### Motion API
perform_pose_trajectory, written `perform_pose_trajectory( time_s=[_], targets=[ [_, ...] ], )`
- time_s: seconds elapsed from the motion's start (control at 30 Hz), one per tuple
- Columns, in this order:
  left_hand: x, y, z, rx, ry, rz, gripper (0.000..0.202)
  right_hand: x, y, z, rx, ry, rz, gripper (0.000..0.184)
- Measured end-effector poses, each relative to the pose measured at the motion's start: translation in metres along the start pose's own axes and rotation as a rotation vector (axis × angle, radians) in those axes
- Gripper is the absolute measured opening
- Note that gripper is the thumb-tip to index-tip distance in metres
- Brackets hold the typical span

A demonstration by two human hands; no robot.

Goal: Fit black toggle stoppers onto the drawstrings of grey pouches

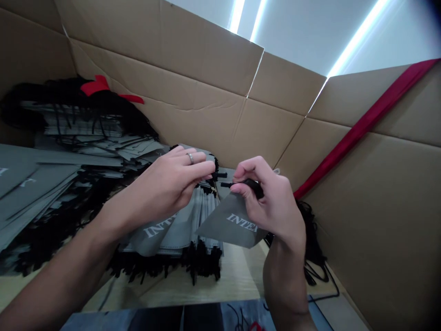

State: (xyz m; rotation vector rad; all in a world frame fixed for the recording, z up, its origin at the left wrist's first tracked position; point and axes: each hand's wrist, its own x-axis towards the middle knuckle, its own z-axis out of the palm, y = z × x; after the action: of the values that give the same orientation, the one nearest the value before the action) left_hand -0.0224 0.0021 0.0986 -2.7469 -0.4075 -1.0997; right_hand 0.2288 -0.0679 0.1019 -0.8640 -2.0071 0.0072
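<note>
My left hand [172, 181], with a ring on one finger, is closed in a pinch on a short black strap end [221, 175] that sticks out past the fingertips. Facing it, my right hand [275, 197] grips a grey fabric pouch [237, 223] printed INTEX, together with a black tip [225, 185] and a thicker black part. The pouch hangs below the right fingers. Under my left hand lies a stack of similar grey pouches [198, 216] with black ends along the front; part of it is hidden by that hand and forearm.
More grey pouches [37, 184] lie in overlapping piles at the left. Behind them is a pile with black cords and a red strip [94, 86]. Cardboard walls [206, 92] surround the pale table [237, 271]. A dark red band [361, 128] slants down the right wall toward black cords [315, 243].
</note>
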Motion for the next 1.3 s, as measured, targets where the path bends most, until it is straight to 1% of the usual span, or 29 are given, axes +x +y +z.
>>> perform_pose_trajectory(
  time_s=[0.1, 0.27, 0.37, 0.4, 0.5, 0.53, 0.57, 0.63, 0.67, 0.7, 0.83, 0.93, 1.03, 1.1, 1.17, 1.23, 1.3],
  targets=[
    [0.000, -0.001, 0.002, -0.003, -0.018, 0.012, 0.026, 0.002, 0.000, 0.003, -0.020, -0.026, -0.007, 0.016],
    [0.000, -0.002, 0.005, -0.034, -0.048, -0.018, 0.025, 0.004, 0.000, 0.002, -0.009, -0.026, -0.016, 0.014],
    [0.001, 0.001, 0.005, -0.062, -0.032, -0.028, 0.023, 0.003, 0.001, -0.001, 0.011, -0.024, -0.032, 0.013],
    [0.001, 0.003, 0.005, -0.080, -0.025, -0.034, 0.024, 0.002, 0.001, -0.001, 0.019, -0.013, -0.029, 0.019],
    [0.001, 0.011, 0.005, -0.178, -0.017, -0.051, 0.026, 0.001, 0.002, 0.005, 0.037, 0.020, -0.010, 0.047],
    [0.002, 0.013, 0.006, -0.223, -0.023, -0.053, 0.027, 0.002, 0.002, 0.008, 0.040, 0.025, -0.020, 0.050],
    [0.002, 0.016, 0.006, -0.266, -0.028, -0.050, 0.028, 0.002, 0.002, 0.011, 0.041, 0.027, -0.039, 0.045],
    [0.003, 0.019, 0.007, -0.324, -0.029, -0.046, 0.030, 0.005, 0.003, 0.016, 0.044, 0.046, -0.091, 0.027],
    [0.004, 0.020, 0.007, -0.339, -0.032, -0.054, 0.030, 0.006, 0.003, 0.018, 0.046, 0.068, -0.111, 0.020],
    [0.004, 0.020, 0.006, -0.348, -0.031, -0.067, 0.028, 0.006, 0.002, 0.019, 0.049, 0.091, -0.120, 0.018],
    [0.003, 0.018, 0.003, -0.348, 0.019, -0.112, 0.016, 0.006, 0.000, 0.018, 0.079, 0.144, -0.084, 0.021],
    [0.002, 0.016, 0.004, -0.319, 0.078, -0.111, 0.017, 0.003, -0.001, 0.017, 0.103, 0.152, -0.066, 0.021],
    [0.001, 0.016, 0.004, -0.265, 0.132, -0.111, 0.013, 0.002, -0.002, 0.018, 0.117, 0.138, -0.090, 0.017],
    [0.002, 0.018, 0.004, -0.304, 0.147, -0.139, 0.010, 0.003, -0.004, 0.019, 0.128, 0.125, -0.125, 0.012],
    [0.004, 0.021, 0.003, -0.429, 0.130, -0.192, 0.010, 0.004, -0.006, 0.020, 0.150, 0.123, -0.154, 0.009],
    [0.006, 0.023, 0.003, -0.545, 0.086, -0.236, 0.011, 0.006, -0.007, 0.020, 0.180, 0.125, -0.172, 0.007],
    [0.006, 0.025, 0.003, -0.573, 0.027, -0.257, 0.012, 0.007, -0.007, 0.020, 0.200, 0.116, -0.178, 0.008]
  ],
)
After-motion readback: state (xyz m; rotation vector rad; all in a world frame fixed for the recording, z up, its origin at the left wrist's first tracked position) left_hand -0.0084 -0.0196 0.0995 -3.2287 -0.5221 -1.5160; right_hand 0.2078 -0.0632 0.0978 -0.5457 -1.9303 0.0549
